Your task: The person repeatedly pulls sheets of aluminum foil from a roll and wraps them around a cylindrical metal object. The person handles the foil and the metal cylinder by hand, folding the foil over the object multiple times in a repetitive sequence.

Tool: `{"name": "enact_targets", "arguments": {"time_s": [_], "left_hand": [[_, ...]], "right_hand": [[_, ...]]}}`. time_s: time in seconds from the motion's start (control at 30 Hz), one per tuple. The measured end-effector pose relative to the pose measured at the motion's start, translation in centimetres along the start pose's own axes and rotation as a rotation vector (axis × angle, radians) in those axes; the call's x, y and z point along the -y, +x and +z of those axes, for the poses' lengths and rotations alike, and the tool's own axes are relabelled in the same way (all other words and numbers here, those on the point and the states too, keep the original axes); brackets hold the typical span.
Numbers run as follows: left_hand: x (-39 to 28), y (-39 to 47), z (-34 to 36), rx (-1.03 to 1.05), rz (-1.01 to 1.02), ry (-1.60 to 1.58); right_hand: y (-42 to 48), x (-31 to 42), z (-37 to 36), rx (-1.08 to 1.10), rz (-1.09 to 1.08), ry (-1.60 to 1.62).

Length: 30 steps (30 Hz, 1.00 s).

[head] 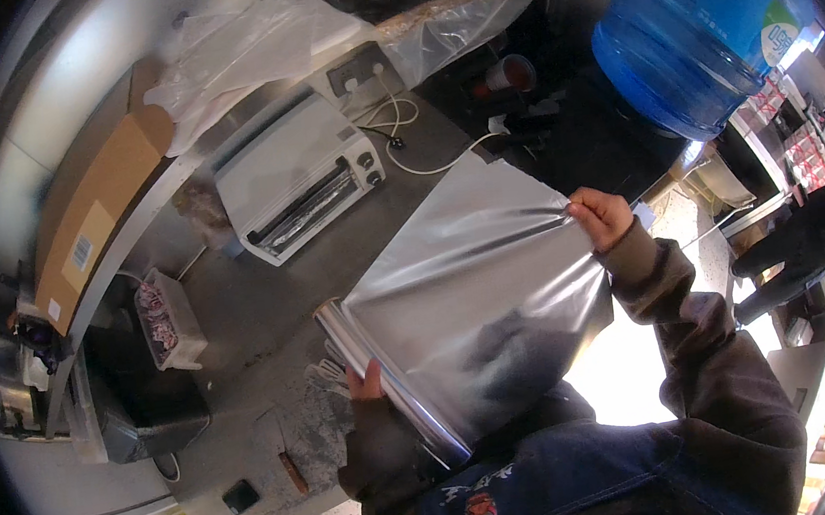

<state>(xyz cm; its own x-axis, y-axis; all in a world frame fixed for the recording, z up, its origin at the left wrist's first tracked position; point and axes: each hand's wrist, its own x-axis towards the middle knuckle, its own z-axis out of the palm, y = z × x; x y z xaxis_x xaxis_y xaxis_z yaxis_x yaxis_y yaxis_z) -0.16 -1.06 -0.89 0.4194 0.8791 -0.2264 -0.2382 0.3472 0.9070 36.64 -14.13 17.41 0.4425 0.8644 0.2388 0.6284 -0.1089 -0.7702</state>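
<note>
A roll of aluminium foil (405, 392) lies slanted across my front, with my left hand (365, 381) gripping it near its middle. From the roll a wide sheet of foil (458, 260) stretches out to the right. My right hand (602, 218) pinches the far edge of that sheet, and creases run from the fingers back toward the roll. The sheet still joins the roll. Under the roll's left side pokes a pale fingered item (328, 376), perhaps a glove, partly hidden.
A white toaster oven (291, 176) stands on the dark worktop (238, 321), near a plastic bin of packets (187, 341). A wooden-handled tool (293, 472) lies near the front edge. A blue water bottle (685, 55) is at upper right. Another person's legs (803, 239) show at far right.
</note>
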Motion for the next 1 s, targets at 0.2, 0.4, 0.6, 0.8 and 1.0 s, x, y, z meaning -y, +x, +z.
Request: {"name": "enact_targets", "arguments": {"time_s": [0.2,0.4,0.6,0.8,1.0], "left_hand": [[1.3,1.0,-0.2,-0.276,0.063,-0.077],[-0.5,0.4,0.6,-0.268,0.17,0.01],[-5.7,-1.5,2.4,-0.079,0.209,0.133],[-6.2,-0.9,0.4,0.149,0.321,0.32],[-8.0,-2.6,3.3,-0.037,0.282,0.331]], "right_hand": [[-3.0,-0.6,3.2,-0.144,0.016,-0.093],[-4.1,-0.8,4.1,-0.112,0.121,0.032],[-3.0,-5.2,1.5,0.158,0.385,0.531],[-1.0,-5.5,1.8,0.348,0.389,0.279],[-0.4,-2.2,3.6,0.003,0.271,0.439]]}}
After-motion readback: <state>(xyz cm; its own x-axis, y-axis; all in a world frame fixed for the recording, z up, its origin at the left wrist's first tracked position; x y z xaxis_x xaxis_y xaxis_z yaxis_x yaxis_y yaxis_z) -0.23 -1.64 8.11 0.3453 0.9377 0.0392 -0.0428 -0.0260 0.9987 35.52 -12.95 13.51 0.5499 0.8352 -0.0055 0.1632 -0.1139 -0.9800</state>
